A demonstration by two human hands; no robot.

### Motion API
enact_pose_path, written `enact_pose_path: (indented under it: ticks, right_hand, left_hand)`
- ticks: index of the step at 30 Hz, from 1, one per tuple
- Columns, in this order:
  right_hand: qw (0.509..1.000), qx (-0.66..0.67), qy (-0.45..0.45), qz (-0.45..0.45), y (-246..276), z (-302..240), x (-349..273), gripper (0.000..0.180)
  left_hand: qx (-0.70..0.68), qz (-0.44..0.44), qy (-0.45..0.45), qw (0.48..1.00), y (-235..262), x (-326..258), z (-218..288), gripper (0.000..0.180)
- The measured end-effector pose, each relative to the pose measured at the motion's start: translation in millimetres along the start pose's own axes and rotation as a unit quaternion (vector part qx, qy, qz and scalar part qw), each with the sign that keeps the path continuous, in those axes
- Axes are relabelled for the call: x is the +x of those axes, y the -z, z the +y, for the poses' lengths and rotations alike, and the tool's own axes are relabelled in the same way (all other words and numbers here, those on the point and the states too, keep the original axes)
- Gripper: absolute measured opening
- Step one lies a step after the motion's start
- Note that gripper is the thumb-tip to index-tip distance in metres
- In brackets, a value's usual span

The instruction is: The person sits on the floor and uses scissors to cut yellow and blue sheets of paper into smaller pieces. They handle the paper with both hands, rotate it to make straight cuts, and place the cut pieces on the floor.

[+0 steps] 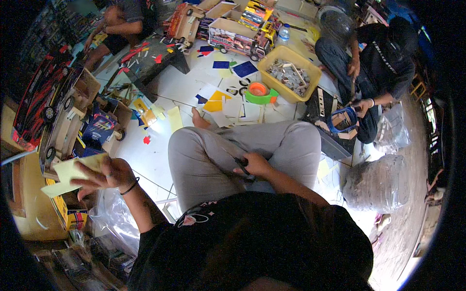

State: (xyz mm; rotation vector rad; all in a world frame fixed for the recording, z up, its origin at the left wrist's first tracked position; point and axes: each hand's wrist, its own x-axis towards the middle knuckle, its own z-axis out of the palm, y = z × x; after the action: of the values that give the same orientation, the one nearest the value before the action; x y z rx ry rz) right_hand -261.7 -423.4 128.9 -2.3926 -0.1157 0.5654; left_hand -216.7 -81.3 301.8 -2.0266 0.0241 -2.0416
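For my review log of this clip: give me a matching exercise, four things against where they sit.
Things:
1. pale yellow paper sheets
2. scissors
3. yellow tub
4. green tape dispenser

Places:
A. on the floor, just left of the tub
B. in the right hand, over the lap
C. in the left hand, out to the person's left
D. on the floor, beside the seated co-worker in black

Pairs: 1-C, 2-B, 3-D, 4-A

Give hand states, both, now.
Left hand: closed on pale yellow paper sheets.
Right hand: closed on black scissors, on the lap.
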Motion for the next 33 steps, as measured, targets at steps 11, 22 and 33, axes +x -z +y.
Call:
enact_pose_path:
  ticks: [11,22,33]
  right_hand:
    - [1.0,0.023,0.021,0.007,-4,5,2,0.058]
    - [0.999,0.024,0.009,-0.03,0,0,1,0.06]
    - [0.971,-0.156,0.057,0.173,47,-27,-36,0.07]
  left_hand:
    - [-0.485,-0.501,0.089,0.711,-12,-86,124,0.004]
    - [-0.498,-0.547,0.068,0.669,-15,-99,115,0.049]
    - [-0.582,-0.47,0.142,0.648,-20,-119,115,0.038]
